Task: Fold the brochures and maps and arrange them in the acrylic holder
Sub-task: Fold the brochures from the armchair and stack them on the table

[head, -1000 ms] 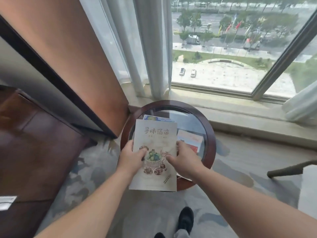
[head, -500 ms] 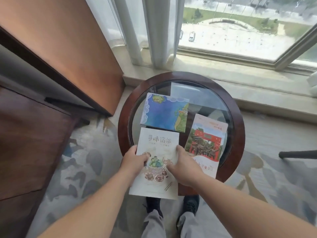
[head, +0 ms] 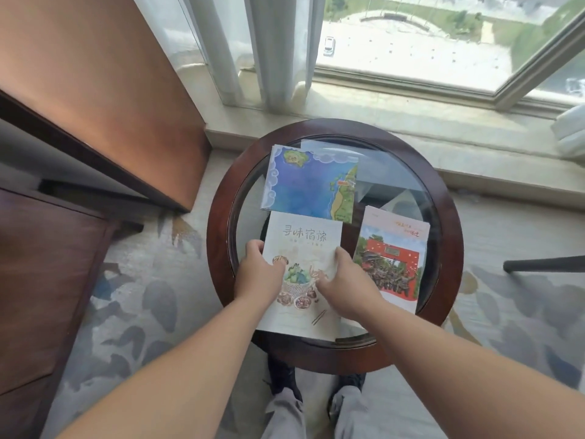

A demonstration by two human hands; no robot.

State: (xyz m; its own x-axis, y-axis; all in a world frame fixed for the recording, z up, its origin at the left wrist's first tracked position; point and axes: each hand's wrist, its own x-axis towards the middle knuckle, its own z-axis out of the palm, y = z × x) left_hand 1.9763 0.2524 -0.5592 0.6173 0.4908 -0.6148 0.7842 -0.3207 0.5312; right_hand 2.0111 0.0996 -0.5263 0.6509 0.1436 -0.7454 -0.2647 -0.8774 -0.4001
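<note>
A cream food brochure (head: 304, 239) with a fruit-basket drawing lies at the near side of the round glass-topped table (head: 221, 217). My left hand (head: 260, 274) grips its left edge, and my right hand (head: 343, 280) grips its right edge with the thumb on the cover. A blue folded map (head: 308, 185) lies just beyond it. A brochure with a red gate photo (head: 392, 258) lies to the right. A clear acrylic holder (head: 389, 172) stands at the far side of the table, behind the map.
A wooden panel (head: 95, 90) and a dark cabinet (head: 41, 280) stand at the left. White curtains (head: 269, 49) and a window sill (head: 411, 122) lie behind the table. A dark chair leg (head: 544, 264) juts in at the right. My shoes (head: 285, 381) are under the table.
My view has tilted down and come closer, so the map and red brochure are in full sight. Both hands keep hold of the cream brochure, now lower over the table.
</note>
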